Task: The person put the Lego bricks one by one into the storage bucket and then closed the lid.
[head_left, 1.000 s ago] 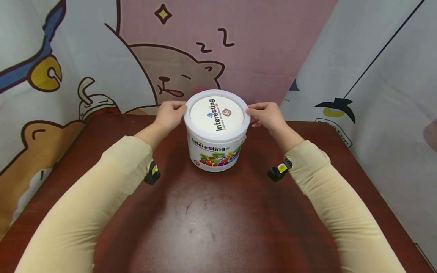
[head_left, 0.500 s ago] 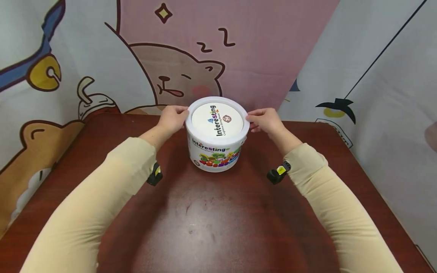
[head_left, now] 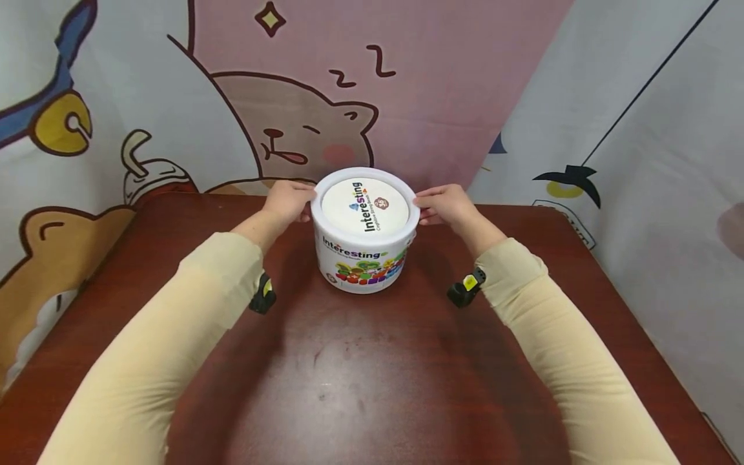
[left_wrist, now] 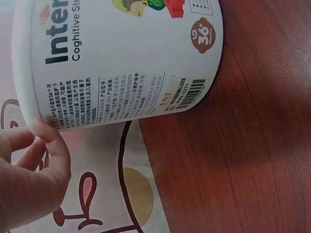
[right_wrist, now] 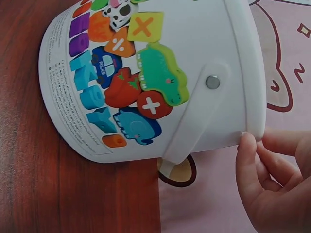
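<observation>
A white round bucket (head_left: 360, 268) printed with colourful beads and the word "Interesting" stands upright near the table's far edge. Its white lid (head_left: 338, 210) sits on top, level on the rim as far as the head view shows. On the left, my left hand (head_left: 287, 201) pinches the lid's edge between thumb and fingers. My right hand (head_left: 449, 204) pinches the opposite edge. In the right wrist view a white handle (right_wrist: 191, 121) hangs down the bucket's side from a round rivet. What is inside the bucket is hidden.
The bucket stands on a dark red-brown wooden table (head_left: 349, 374) with a glossy patch near the front. A curtain (head_left: 453, 77) with cartoon animals hangs close behind the table and along both sides.
The lid's top has dropped a little and now lies lower on the bucket, both hands lowering with it. The whole view has shifted slightly. The bucket has stayed in place.
</observation>
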A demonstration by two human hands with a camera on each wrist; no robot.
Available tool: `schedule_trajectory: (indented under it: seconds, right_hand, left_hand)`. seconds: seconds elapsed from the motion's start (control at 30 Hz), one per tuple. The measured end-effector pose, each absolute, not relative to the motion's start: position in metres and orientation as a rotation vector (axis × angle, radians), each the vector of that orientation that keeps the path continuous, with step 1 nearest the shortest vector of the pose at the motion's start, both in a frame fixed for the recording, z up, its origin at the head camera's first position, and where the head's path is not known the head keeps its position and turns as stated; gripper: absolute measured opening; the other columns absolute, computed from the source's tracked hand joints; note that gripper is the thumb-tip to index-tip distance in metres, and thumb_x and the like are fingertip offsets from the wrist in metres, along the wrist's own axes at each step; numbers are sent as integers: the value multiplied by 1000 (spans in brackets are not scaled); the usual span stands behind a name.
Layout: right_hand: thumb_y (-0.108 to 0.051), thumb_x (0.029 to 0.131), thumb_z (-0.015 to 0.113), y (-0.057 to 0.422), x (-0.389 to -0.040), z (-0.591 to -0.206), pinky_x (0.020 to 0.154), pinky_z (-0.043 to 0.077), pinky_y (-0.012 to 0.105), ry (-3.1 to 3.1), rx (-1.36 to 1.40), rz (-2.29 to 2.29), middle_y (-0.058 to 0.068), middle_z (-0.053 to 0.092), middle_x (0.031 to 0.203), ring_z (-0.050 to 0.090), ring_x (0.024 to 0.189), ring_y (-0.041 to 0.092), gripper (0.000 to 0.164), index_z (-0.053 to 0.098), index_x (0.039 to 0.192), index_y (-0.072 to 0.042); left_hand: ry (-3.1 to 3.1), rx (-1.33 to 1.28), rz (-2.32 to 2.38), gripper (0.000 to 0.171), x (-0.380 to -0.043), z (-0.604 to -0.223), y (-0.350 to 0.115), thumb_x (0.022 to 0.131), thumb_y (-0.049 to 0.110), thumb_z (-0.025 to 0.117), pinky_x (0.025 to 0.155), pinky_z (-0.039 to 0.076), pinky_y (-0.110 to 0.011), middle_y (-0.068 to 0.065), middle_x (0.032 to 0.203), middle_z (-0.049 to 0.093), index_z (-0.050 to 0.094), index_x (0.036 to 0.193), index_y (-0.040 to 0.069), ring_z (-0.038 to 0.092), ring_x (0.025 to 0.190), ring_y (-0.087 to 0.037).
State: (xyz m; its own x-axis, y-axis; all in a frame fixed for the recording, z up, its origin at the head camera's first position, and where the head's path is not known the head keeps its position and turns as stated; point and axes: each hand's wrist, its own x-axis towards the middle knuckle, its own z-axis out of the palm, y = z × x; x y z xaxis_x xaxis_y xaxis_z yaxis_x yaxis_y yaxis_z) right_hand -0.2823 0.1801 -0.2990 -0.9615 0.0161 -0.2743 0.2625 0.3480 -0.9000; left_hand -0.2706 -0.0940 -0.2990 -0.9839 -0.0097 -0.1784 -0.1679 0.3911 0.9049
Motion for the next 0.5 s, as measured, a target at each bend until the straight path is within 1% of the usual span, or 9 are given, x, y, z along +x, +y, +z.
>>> schedule_trajectory:
  seconds: [0.13,0.33,0.4,0.43,0.5]
  right_hand:
    - [-11,90,60,178,-282,-298,55,54,21,2397,261,-1635,-2,58,66,56,51,7,39,54,123,9]
    - [-11,90,59,181,-282,-297,55,54,21,2388,275,-1625,-3,58,63,56,51,6,39,53,124,8]
    - [-12,91,58,183,-282,-298,57,54,22,2401,274,-1615,-2,59,64,56,52,6,39,53,124,7]
    - [-13,91,58,184,-281,-299,57,55,23,2418,269,-1602,-1,60,66,57,53,7,39,54,124,6]
    - [-15,92,58,185,-281,-301,62,56,26,2487,229,-1538,4,63,76,58,57,8,38,56,123,5]
  left_hand:
    - [2452,-201,1662,37,-269,-299,-95,96,14,45,52,45,-13,-13,98,56,54,127,-3,48,58,-5]
    - [2401,-231,1698,38,-270,-304,-92,97,18,46,52,45,-13,-10,94,55,53,130,1,49,60,-6]
    - [2410,-219,1695,39,-271,-307,-92,97,21,46,54,46,-14,-11,97,56,53,132,3,50,63,-6]
    - [2424,-205,1687,40,-271,-309,-92,97,22,46,57,48,-15,-12,102,57,53,132,5,51,66,-7]
    - [2478,-147,1632,42,-270,-313,-93,98,26,43,67,53,-22,-14,118,58,50,135,8,55,76,-13]
